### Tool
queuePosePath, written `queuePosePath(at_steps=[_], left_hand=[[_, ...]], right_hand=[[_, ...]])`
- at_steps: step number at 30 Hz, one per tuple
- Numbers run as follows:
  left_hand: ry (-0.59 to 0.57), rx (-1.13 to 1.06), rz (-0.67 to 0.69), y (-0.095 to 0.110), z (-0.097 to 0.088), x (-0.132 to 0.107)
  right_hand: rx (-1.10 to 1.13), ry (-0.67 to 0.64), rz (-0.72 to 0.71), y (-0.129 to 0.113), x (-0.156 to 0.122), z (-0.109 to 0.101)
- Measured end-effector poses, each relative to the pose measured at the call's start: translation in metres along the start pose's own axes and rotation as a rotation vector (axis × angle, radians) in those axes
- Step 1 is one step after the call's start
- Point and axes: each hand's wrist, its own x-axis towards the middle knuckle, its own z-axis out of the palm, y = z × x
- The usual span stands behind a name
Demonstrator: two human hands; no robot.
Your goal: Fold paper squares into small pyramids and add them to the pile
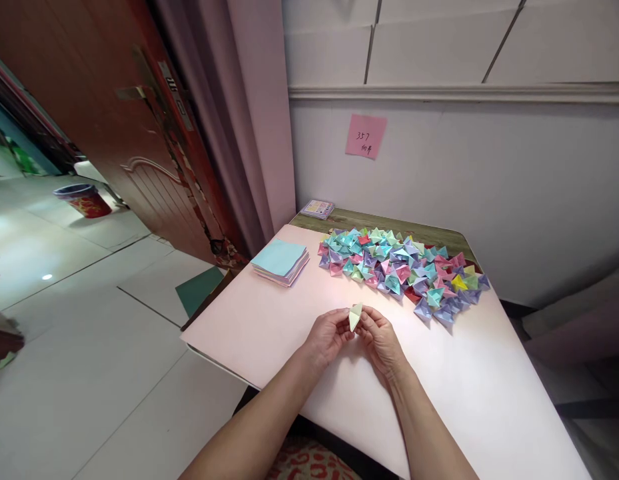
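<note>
A small pale-yellow folded paper piece (356,317) is held up between both hands, just above the pink table cover. On its left side, my left hand (330,335) pinches it between thumb and fingers. My right hand (380,339) grips its right side the same way, with the thumb on top. Behind the hands lies a large heap of folded paper boats (389,260) in blue, purple, pink, green, yellow and red. Left of the heap sits a stack of square paper sheets (280,260), a light blue one uppermost.
The table cover (239,317) is pale pink, with a wooden strip (409,230) showing at the back. A small stack of printed cards (318,209) lies in the far left corner. A pink note (366,137) is stuck to the wall. The open door (119,100) stands left.
</note>
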Motion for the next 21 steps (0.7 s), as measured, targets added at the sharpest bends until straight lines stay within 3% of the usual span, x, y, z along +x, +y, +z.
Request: queuePosePath(at_steps=[6, 21], left_hand=[[-0.030, -0.064, -0.074, -0.0002, -0.0004, 0.0029], [-0.013, -0.039, 0.016, 0.0005, -0.0023, 0.0028]], right_hand=[[0.023, -0.049, -0.021, 0.0005, -0.0021, 0.0006], [-0.002, -0.094, -0.060, 0.0018, -0.0014, -0.0003]])
